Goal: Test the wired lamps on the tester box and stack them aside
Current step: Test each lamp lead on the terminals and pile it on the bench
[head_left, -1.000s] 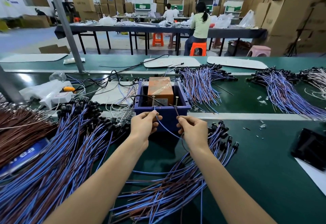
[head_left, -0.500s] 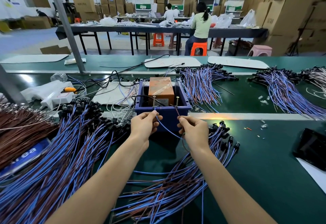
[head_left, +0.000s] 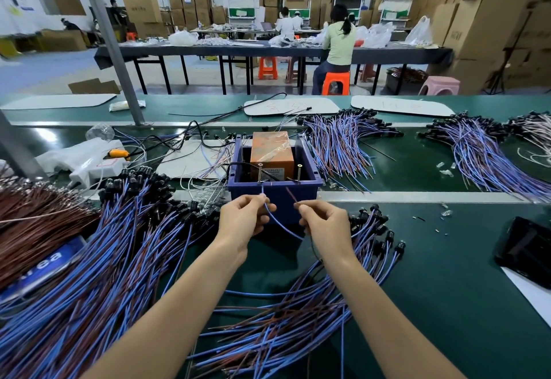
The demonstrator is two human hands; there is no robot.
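Note:
The tester box [head_left: 274, 196] is a dark blue bin with an orange block [head_left: 269, 152] inside and two upright metal pins [head_left: 260, 173] at its near rim. My left hand [head_left: 243, 217] pinches the blue wire [head_left: 278, 223] of one lamp just below the left pin. My right hand [head_left: 323, 222] pinches the brown wire [head_left: 290, 195] of the same lamp, its tip short of the right pin. The lamp's head is hidden among the pile of wired lamps [head_left: 298, 304] below my right hand.
A large heap of blue and brown wired lamps [head_left: 98, 259] fills the left. More bundles [head_left: 337, 143] lie behind the box and at the far right [head_left: 477, 152]. A black tray [head_left: 527, 244] sits at the right edge. A white device [head_left: 86, 161] lies at left. People work at a far table.
Both hands have drawn back a little from the pins, with the wire ends now just below the box rim instead of against the pins.

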